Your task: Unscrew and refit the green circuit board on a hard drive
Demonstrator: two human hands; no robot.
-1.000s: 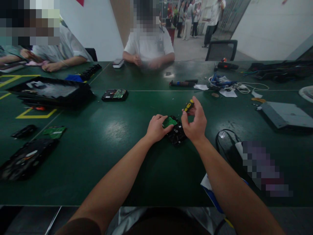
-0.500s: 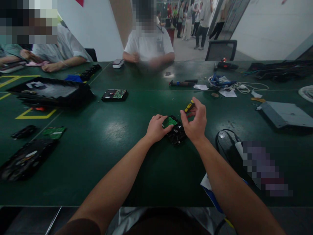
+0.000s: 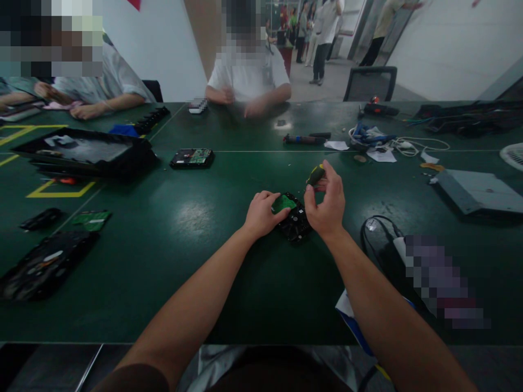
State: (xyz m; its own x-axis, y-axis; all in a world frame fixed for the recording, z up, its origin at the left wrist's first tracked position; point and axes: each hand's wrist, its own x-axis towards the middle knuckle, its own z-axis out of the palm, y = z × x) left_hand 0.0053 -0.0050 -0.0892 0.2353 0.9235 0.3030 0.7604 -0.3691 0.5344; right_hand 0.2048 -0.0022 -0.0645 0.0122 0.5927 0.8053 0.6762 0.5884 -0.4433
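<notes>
A small black hard drive [image 3: 295,223] with a green circuit board [image 3: 281,203] on top lies on the dark green table [image 3: 196,261] in front of me. My left hand [image 3: 261,213] rests on its left side, fingers curled over the green board. My right hand [image 3: 327,204] stands at the drive's right edge, fingers pinched round a yellow-and-black screwdriver [image 3: 315,175] whose handle sticks up past my fingertips. The screwdriver's tip is hidden behind my hand.
Another hard drive [image 3: 192,158] lies further back on the left, beside a black tray [image 3: 81,149]. More black parts [image 3: 41,267] and a green board [image 3: 90,219] sit at the left. A grey case [image 3: 476,190] and cables [image 3: 392,144] are at the right. People sit across the table.
My right hand's fingers have turned round the screwdriver handle, which now shows darker. My left hand and the drive have stayed put. The person opposite moved a hand.
</notes>
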